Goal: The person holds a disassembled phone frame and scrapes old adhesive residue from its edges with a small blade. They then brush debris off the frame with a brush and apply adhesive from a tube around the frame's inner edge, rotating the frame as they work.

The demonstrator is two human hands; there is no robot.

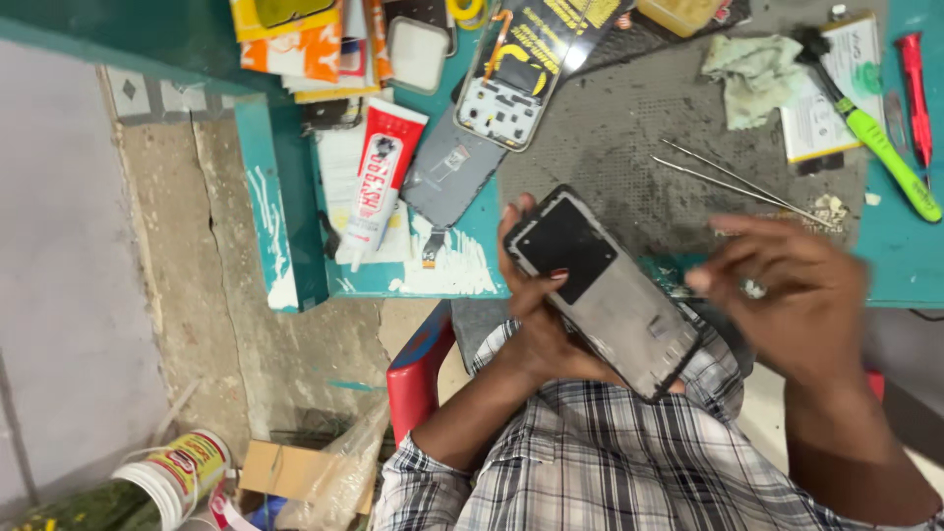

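Phone frame [605,290], dark and stripped open, sits in my left hand [536,315], which has a closed grip around its near edge, thumb across the black upper panel; the frame is tilted and held above my lap, just in front of the table [885,246]. My right hand [796,290] is blurred beside the frame's right side, fingers bent; I cannot tell whether its grip is closed on anything. Behind it on the grey mat [629,138] lie thin metal tweezers [737,184], a crumpled cloth [752,74] and a green-handled tool [880,147]. Further left on the table I see a red and white glue tube [379,182], a grey phone back panel [452,177] and another opened phone [511,88].
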